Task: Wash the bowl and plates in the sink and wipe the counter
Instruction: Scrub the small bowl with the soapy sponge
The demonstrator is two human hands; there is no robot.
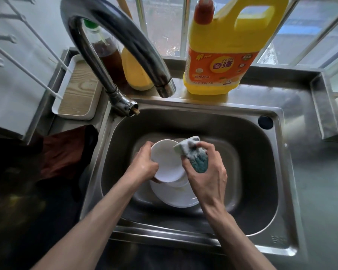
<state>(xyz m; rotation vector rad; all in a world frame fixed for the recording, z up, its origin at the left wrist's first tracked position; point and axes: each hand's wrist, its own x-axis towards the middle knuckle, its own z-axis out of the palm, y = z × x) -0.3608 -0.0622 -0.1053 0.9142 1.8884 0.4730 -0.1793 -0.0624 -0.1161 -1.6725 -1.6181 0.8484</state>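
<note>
A small round white dish [164, 162] is gripped at its left rim by the curled fingers [152, 166] of the left hand [143, 165] and is held tilted above the stainless steel sink [252, 152]. A soapy white-and-teal sponge [191, 152] is clenched in the right hand [207, 176] and is pressed on the dish's right rim, both forearms being stretched forward. A larger white plate [176, 199] is lying on the sink bottom under the dish.

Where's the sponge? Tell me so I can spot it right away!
Find the steel sink in the middle. Over the white dishes inside it, the right hand grips the sponge. It alone is blue-green and foamy; its neighbours are plain white.
</note>
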